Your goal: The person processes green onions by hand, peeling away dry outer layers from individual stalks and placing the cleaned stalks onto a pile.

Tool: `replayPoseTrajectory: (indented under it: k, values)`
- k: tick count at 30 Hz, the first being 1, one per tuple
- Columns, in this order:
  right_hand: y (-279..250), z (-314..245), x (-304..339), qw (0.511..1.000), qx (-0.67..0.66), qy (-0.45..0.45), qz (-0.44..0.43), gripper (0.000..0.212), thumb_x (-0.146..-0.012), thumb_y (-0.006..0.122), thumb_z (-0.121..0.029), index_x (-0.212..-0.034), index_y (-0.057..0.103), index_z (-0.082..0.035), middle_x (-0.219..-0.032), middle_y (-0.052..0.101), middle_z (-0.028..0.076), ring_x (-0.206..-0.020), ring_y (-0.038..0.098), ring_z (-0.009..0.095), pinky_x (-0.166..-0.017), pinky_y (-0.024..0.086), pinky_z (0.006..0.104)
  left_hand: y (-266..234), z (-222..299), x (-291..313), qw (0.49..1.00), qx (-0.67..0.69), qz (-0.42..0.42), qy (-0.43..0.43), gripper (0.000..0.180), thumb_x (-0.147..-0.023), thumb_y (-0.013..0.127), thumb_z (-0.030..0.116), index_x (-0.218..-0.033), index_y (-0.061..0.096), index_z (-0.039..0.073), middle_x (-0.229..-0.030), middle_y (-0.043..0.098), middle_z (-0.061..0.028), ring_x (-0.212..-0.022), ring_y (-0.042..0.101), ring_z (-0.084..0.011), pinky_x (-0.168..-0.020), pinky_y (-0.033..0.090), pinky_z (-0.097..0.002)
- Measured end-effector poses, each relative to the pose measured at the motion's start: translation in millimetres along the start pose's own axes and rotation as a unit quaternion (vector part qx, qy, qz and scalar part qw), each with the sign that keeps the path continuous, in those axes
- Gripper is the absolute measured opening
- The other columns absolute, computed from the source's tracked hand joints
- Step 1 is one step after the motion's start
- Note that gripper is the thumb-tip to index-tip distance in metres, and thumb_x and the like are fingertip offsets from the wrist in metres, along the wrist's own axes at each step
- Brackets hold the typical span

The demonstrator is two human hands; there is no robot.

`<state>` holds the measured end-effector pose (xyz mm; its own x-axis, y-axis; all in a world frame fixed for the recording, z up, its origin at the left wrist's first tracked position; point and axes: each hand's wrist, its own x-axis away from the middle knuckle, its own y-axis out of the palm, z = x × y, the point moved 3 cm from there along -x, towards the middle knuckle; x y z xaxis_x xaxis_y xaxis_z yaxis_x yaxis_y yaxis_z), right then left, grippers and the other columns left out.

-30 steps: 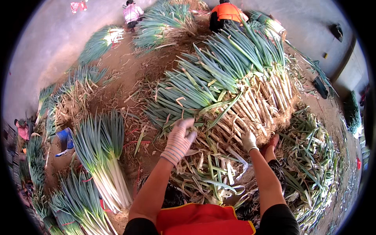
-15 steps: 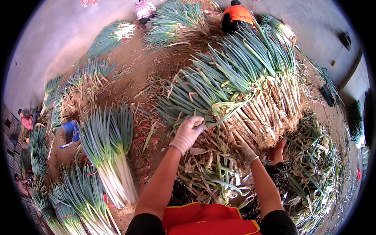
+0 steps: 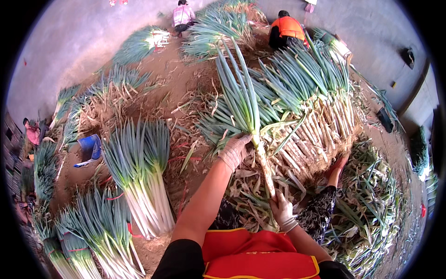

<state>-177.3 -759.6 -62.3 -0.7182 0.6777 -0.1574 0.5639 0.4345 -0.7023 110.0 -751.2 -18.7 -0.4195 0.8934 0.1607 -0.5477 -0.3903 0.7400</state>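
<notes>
Stalk (image 3: 264,165), long green onion, one: held at a slant before you, over a bed of leafy scraps (image 3: 246,195), at the near left end of the brown-shafted pile (image 3: 320,139). Leaves point up and away; root end lies toward your red apron (image 3: 260,260).

Handling, as judged: light for its length, a little top-heavy with leaf. Shaft fairly stiff; leaves springy, liable to crease or split where they fork. Outer skin looks dry and dirty, so it may slide or tear beneath your gloves; any bare flesh under it would likely be slicker.

Where to take hold, as judged: round the firm neck just under the leaf fork, with a second hold low on the shaft near the root. Leaf tips make a poor grip.

Left hand (image 3: 234,151), gloved, one: your fingers are curled about the neck, close below the fanned leaves, with no open gap seen.

Right hand (image 3: 283,211), gloved, one: your thumb and fingers are closed on the lower shaft. Pressure cannot be told; the root tip is partly hidden.

Bundle (image 3: 148,202), white-shafted, leafy: to your left, apart from your forearm.
</notes>
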Motion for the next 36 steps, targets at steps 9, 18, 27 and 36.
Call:
replayPoseTrajectory:
  k: [9, 18, 27, 36]
  values:
    - [-6, -92, -161, 0.884, -0.465, -0.054, 0.006, 0.021, -0.089, 0.062, -0.004, -0.11, 0.057, -0.002, -0.092, 0.057, 0.005, -0.068, 0.052, 0.009, -0.061, 0.047, 0.0248, 24, 6, 16, 0.99, 0.107, -0.081, 0.052, 0.031, -0.086, 0.069, 0.009, -0.115, 0.059, 0.009, -0.105, 0.064, -0.0035, -0.096, 0.062, -0.0191, -0.082, 0.054, -0.0345]
    - [2, -46, -85, 0.987, -0.151, 0.01, -0.062, 0.012, -0.088, 0.06, -0.008, -0.097, 0.063, -0.001, -0.08, 0.069, 0.012, -0.069, 0.065, 0.016, -0.065, 0.053, 0.0297, -19, 42, 18, 0.988, 0.046, 0.064, 0.133, 0.04, -0.084, 0.073, 0.025, -0.119, 0.058, 0.014, -0.107, 0.063, -0.003, -0.097, 0.061, -0.023, -0.084, 0.052, -0.0424]
    - [35, -52, -63, 0.919, -0.384, 0.08, -0.043, 0.032, -0.095, 0.058, -0.009, -0.125, 0.053, 0.001, -0.087, 0.059, 0.0, -0.07, 0.051, 0.006, -0.063, 0.043, 0.0205, -16, 27, -6, 0.995, 0.086, 0.0, 0.053, 0.035, -0.083, 0.072, 0.033, -0.1, 0.059, 0.005, -0.09, 0.065, -0.0055, -0.085, 0.064, -0.0201, -0.067, 0.053, -0.036]
    - [-20, -85, -122, 0.952, -0.26, -0.077, 0.145, 0.034, -0.092, 0.06, -0.006, -0.124, 0.055, 0.003, -0.079, 0.063, 0.005, -0.064, 0.056, 0.008, -0.056, 0.047, 0.0233, -14, -72, 1, 0.701, -0.695, -0.158, -0.044, 0.025, -0.091, 0.059, 0.03, -0.093, 0.066, 0.005, -0.082, 0.067, -0.0076, -0.073, 0.064, -0.0167, -0.069, 0.052, -0.0328]
